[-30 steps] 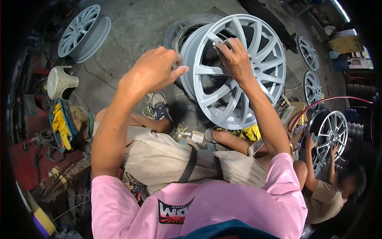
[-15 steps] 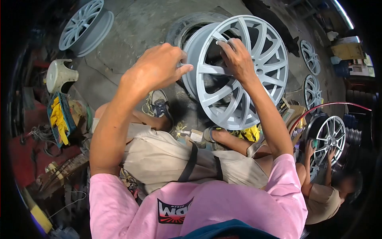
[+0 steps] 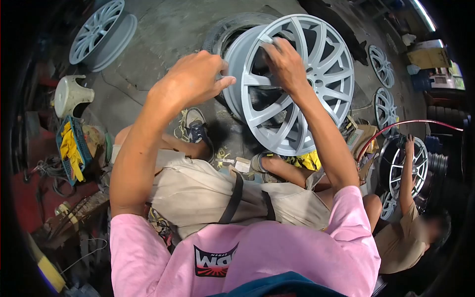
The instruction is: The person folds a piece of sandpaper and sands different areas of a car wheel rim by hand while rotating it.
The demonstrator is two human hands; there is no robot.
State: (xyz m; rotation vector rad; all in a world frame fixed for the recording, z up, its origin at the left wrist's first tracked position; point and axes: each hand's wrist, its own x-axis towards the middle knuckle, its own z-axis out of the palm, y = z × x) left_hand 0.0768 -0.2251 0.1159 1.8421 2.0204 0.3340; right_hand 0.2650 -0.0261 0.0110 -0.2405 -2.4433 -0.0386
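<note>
A pale grey multi-spoke wheel rim (image 3: 267,117) stands tilted in front of me, leaning over a tire (image 3: 215,38) on the floor. My right hand (image 3: 287,67) is at its face, fingers bent and closed against the outer end of an upper left spoke. Whatever lies under those fingertips is too small to make out. Beside the rim's barrel, my left hand (image 3: 190,76) is curled with the thumb pointing right. Its fingertips are partly hidden, and a greyish bit between them cannot be identified.
Another grey rim (image 3: 116,42) stands at upper left, near a white stool (image 3: 69,96) and a basket (image 3: 85,157) holding yellow gloves (image 3: 71,151). More rims (image 3: 383,106) lie at right. A co-worker (image 3: 403,242) handles a spoked rim (image 3: 418,166) beyond a red hose (image 3: 391,127).
My right hand has shifted slightly up and left along the spoke. My left hand stays curled beside the barrel. The co-worker's arm has reached up to the top of their rim.
</note>
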